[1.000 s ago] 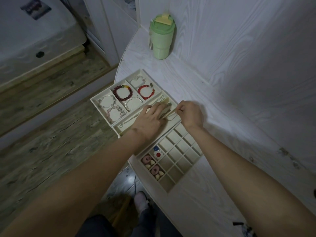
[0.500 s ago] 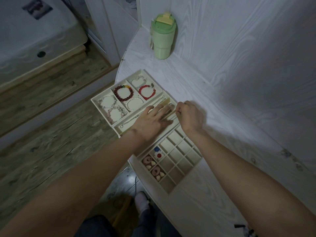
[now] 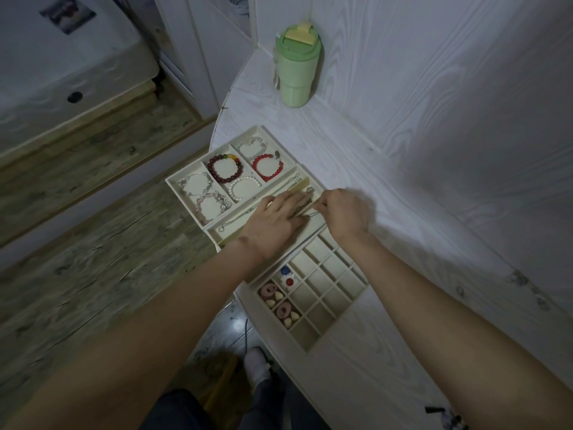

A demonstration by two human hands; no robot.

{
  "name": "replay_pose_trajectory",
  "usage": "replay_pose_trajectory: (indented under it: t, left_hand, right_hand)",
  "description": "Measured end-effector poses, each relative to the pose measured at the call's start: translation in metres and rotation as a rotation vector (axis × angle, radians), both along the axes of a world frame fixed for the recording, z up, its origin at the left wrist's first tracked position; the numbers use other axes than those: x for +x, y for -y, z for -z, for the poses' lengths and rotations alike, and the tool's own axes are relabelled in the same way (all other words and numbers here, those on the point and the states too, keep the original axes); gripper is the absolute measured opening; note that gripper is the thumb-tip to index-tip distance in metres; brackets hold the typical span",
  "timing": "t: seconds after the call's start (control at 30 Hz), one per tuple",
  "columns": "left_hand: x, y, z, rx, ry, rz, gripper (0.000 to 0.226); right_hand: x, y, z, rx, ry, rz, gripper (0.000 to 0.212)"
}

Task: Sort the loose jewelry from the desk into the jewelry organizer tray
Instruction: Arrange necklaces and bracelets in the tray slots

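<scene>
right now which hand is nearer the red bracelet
Left. The left hand lies flat on the long necklace slot just below the red bracelet; the right hand sits further off to the right, pinching a chain at the tray's edge.

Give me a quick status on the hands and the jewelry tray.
Left hand flat, fingers pressing into the tray's long slot. Right hand pinching a thin chain at the same slot. Jewelry organizer tray part filled, bracelets in the far compartments. Nothing in the way.
</scene>
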State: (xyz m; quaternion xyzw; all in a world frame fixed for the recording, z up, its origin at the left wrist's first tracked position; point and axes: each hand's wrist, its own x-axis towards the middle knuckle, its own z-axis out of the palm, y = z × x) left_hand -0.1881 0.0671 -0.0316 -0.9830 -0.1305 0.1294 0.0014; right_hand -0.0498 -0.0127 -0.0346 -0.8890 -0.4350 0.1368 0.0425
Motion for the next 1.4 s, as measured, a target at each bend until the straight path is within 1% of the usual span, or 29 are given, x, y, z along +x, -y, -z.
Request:
replay_pose_trajectory:
  t: [0.03,0.1,0.17,0.2,0.23,0.3,0.33,0.4,0.47,0.53,0.6,0.7,0.8,0.9,0.97,1.1,1.23,1.33,1.4]
  left_hand:
    - [-0.002,-0.001,0.000,-0.014,0.011,-0.009,0.051]
    - [-0.008,-0.002,-0.002,-0.041,0.036,-0.025,0.053]
    - [-0.014,-0.004,-0.005,-0.081,0.059,-0.045,0.051]
    - [-0.017,-0.006,-0.007,-0.091,0.070,-0.052,0.051]
    - [-0.019,-0.006,-0.009,-0.088,0.073,-0.053,0.052]
    - [-0.021,-0.007,-0.009,-0.069,0.047,-0.026,0.055]
    - [-0.023,-0.006,-0.008,-0.054,0.027,-0.001,0.058]
    - [-0.024,-0.005,-0.003,-0.028,0.001,0.027,0.061]
    - [-0.024,-0.005,0.002,-0.003,-0.006,0.024,0.059]
    - [-0.023,-0.004,0.004,0.036,-0.036,0.030,0.058]
    - [-0.020,-0.003,0.004,0.063,-0.063,0.034,0.056]
    - [-0.019,-0.002,0.001,0.082,-0.088,0.039,0.062]
    - [-0.024,-0.004,0.003,0.053,-0.079,0.031,0.064]
    - [-0.035,-0.007,0.003,0.008,-0.071,0.006,0.064]
    - [-0.042,-0.009,-0.001,-0.020,-0.079,-0.015,0.064]
    - [-0.054,-0.009,-0.005,-0.074,-0.071,-0.060,0.077]
    - [-0.064,-0.008,-0.007,-0.083,-0.047,-0.146,0.087]
    - [-0.067,-0.009,-0.008,-0.060,-0.065,-0.175,0.095]
    - [-0.069,-0.010,-0.007,-0.051,-0.074,-0.190,0.096]
  right_hand:
    - [-0.001,-0.001,-0.001,0.006,-0.075,0.032,0.029]
    - [-0.002,-0.001,-0.003,0.043,-0.317,0.123,0.036]
    - [0.000,0.001,-0.005,0.155,-0.556,0.264,0.036]
    - [0.002,0.004,-0.006,0.209,-0.603,0.333,0.035]
    - [0.003,0.007,-0.008,0.231,-0.577,0.372,0.035]
    - [0.004,0.012,-0.008,0.202,-0.393,0.335,0.037]
    - [0.003,0.015,-0.008,0.186,-0.312,0.289,0.037]
    - [-0.002,0.019,-0.009,0.159,-0.217,0.141,0.036]
    - [-0.006,0.022,-0.007,0.083,-0.136,-0.024,0.027]
    - [-0.008,0.023,-0.007,0.012,-0.073,-0.127,0.030]
    - [-0.009,0.024,-0.007,-0.018,-0.056,-0.163,0.032]
    - [-0.008,0.024,-0.007,-0.049,-0.035,-0.160,0.036]
    - [-0.009,0.024,-0.010,-0.075,-0.035,-0.144,0.037]
    - [-0.015,0.027,-0.013,-0.027,-0.055,-0.129,0.040]
    - [-0.025,0.028,-0.012,0.012,-0.072,-0.169,0.042]
    - [-0.050,0.028,-0.007,-0.015,-0.090,-0.314,0.039]
    - [-0.063,0.026,-0.005,-0.108,-0.069,-0.300,0.037]
    - [-0.065,0.026,-0.003,-0.121,-0.080,-0.283,0.036]
    - [-0.066,0.025,-0.004,-0.128,-0.088,-0.269,0.036]
